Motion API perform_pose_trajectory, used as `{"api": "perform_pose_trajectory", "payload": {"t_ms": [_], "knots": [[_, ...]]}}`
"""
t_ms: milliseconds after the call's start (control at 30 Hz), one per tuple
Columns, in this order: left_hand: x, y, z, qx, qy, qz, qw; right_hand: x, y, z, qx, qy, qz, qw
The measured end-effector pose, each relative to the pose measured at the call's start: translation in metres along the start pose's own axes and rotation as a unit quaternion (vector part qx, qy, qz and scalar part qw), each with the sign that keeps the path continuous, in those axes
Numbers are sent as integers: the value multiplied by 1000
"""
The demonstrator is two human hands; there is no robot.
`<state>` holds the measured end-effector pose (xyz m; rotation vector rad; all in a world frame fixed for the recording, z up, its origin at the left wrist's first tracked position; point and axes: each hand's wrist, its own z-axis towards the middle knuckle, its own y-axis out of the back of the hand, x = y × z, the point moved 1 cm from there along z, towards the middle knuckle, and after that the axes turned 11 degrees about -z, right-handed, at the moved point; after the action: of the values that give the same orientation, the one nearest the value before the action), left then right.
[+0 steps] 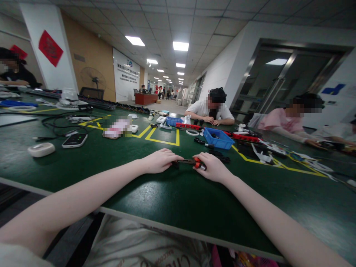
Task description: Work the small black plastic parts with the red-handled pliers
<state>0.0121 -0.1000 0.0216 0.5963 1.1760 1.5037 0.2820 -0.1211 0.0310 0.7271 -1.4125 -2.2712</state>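
Observation:
My right hand (213, 167) is closed around the red-and-black handles of a pair of pliers (199, 163). Their dark metal jaws point left and reach the fingertips of my left hand (158, 161). Between the fingers of that hand is a small black piece (175, 163), too small and dark to name; whether the jaws grip it I cannot tell. Both hands are just above the green tabletop (155, 196). Beyond my right hand lie a bundle of black cables (219, 155) and a blue bin (218, 138) with dark parts inside.
On the left are a white round case (41, 149), a black-faced device (75, 140), a pink phone (117, 128) and loose black cables (52, 124). Red strips (244, 138) and white wires (314, 163) lie to the right. Other people sit around the table.

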Motion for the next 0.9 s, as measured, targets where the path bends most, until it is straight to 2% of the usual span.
{"api": "perform_pose_trajectory", "payload": {"t_ms": [233,433,900], "knots": [[3,-2,-1,-5,11,-13,1000,2,0,0,-27,27,-4,999],[3,-2,1,-4,17,-38,999,3,0,0,-21,46,-21,998],[6,-5,-1,-17,27,-70,997,11,4,-4,-46,38,-53,997]]}}
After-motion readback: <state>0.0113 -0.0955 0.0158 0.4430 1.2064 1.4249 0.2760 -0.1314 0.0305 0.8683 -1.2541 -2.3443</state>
